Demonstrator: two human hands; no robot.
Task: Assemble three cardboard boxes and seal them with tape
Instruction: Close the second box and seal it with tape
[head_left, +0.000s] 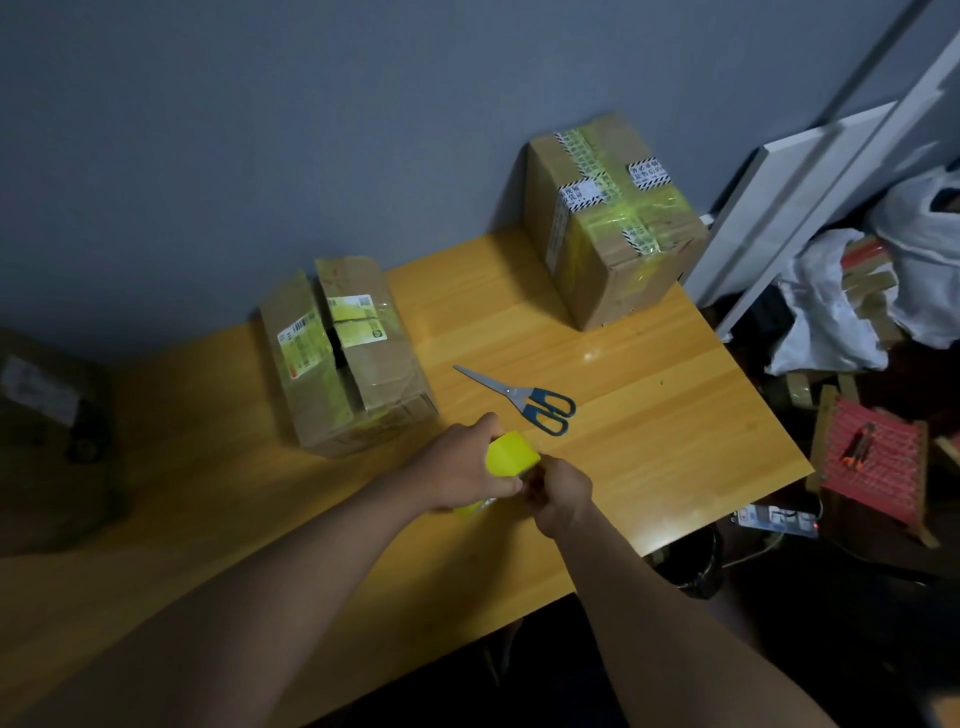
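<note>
A wooden tabletop (649, 415) stands against a grey-blue wall (260, 130) in a dim room. Above its near middle, the left hand (467, 467) grips a roll of yellow tape (511, 453), fingers curled round it. The roll's broad yellow band faces up and toward the scissors, with its axis running roughly from near-left to far-right. The right hand (563, 493) is just beside it, its fingers pinching at the roll's near edge; whether they hold a loose tape end cannot be told.

Just beyond the roll lie blue-handled scissors (524, 397), closed, blades pointing far-left. A long cardboard box (348, 353) lies to the left, its centre seam running away from the person and gaping. A taller taped box (613, 218) stands at the far right by the wall. A third box (47, 395) sits in shadow at the far left.
</note>
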